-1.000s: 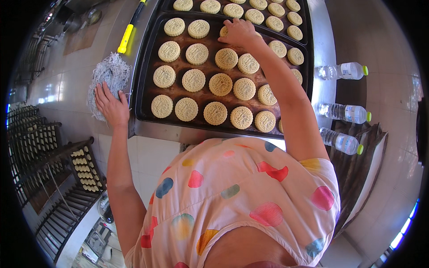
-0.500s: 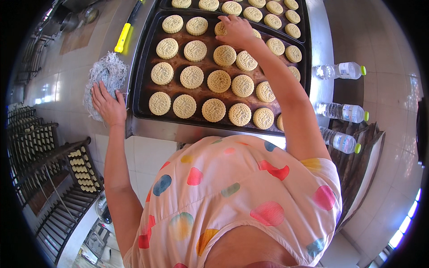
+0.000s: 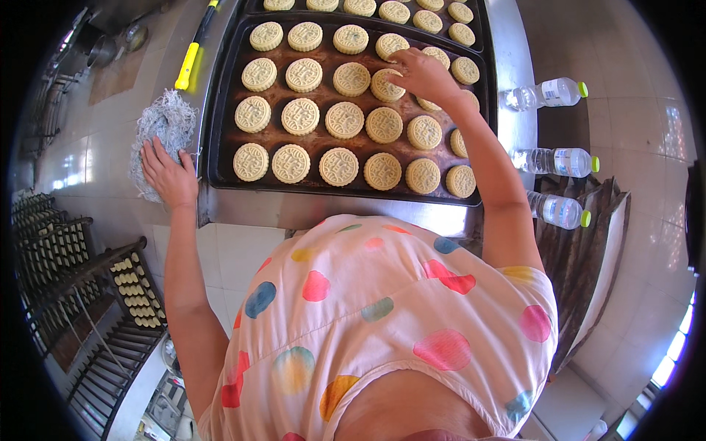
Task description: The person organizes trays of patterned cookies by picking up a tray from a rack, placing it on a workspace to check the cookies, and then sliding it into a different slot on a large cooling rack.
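A: Far left?

B: Rack (image 3: 88, 294) with rows of small pale pieces, too small to count. Then the left hand (image 3: 169, 175), fingers spread flat, resting on a grey rag (image 3: 163, 128) at the steel table's (image 3: 309, 209) left edge. Yellow-handled tool (image 3: 190, 62) lies above it, beside the tray.

A: The tray?

B: Dark baking tray (image 3: 220, 147), round stamped mooncakes (image 3: 343, 120) in rows. I count about twenty-two showing on it; the arm covers a few at the right, so not exact. A second tray (image 3: 482, 29) behind it, seven cakes visible along the top edge, rest cut off.

A: Right hand?

B: Right hand (image 3: 423, 73) is over the near tray's upper right, fingertips curled down onto one mooncake (image 3: 387, 86) in the second row. Pinching or just touching, cannot tell. Forearm crosses the tray's right end and hides cakes there.

A: Further right?

B: Three plastic water bottles (image 3: 555, 158) with green caps, lying on their sides just off the table's right edge, on a dark surface (image 3: 588, 250). Person's polka-dot shirt (image 3: 382, 323) blocks the table's near side.
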Tool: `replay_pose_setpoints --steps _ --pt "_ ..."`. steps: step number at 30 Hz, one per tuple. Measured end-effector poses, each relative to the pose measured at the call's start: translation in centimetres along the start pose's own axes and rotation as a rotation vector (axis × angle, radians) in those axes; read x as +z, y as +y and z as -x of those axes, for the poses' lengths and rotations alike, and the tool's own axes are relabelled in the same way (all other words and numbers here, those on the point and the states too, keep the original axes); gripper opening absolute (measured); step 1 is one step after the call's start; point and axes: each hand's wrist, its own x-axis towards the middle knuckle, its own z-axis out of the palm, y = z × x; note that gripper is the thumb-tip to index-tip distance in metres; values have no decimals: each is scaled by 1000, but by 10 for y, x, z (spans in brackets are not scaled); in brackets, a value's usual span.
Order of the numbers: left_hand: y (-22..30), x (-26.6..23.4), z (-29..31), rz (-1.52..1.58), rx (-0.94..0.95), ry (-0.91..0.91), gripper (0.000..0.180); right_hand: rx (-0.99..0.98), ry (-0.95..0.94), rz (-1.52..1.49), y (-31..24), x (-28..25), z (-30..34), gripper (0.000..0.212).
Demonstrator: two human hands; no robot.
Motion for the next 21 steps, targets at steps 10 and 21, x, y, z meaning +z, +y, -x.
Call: replay_pose_setpoints --steps 10,21 --pt "-3 0 4 -10 4 -14 59 28 -177 193 -20 25 2 69" --pt "-6 -1 5 20 -3 -27 59 74 -160 308 -30 22 4 61"
